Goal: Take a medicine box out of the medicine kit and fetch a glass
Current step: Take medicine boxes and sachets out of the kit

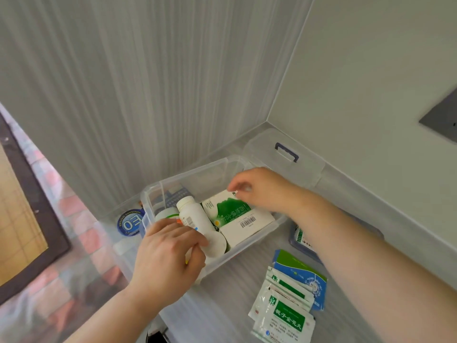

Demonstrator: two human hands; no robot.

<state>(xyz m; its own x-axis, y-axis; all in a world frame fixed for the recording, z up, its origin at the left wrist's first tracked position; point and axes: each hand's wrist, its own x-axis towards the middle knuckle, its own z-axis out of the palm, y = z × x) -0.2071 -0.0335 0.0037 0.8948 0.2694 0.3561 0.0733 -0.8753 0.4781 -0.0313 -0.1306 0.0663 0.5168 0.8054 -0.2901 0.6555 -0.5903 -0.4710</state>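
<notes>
While both arms reach in from the near edge of the counter (230, 300), the hands work inside the kit (190, 173), a clear plastic tub standing open near the counter's back corner, where the two walls meet.

The right hand (259, 189) is over the kit's far right end. Its thumb and fingertips pinch the raised far corner of the box (237, 216), so it is grasping that box. The box is white and green with a barcode on its upper face. It is in the right half of the kit, tilted, with its near end low against the kit's front wall.

The left hand (168, 253) comes over the kit's near left wall. Its fingers are curled onto the base end of a white bottle (195, 219), grasping it. The bottle lies slanted just beside the box on its left, cap pointing away. A second white bottle (165, 214) shows behind the left hand, partly hidden.

The lid (304, 169), clear with a dark blue handle, lies behind the kit along the back right edge.

On the counter right of the kit, a blue pack (300, 240) is partly hidden under the right forearm. Nearer the front edge lie a blue-and-green packet (299, 268) and a fan of white-and-green sachets (284, 315), overlapping.

A round blue sticker (129, 222) shows at the kit's left end.
</notes>
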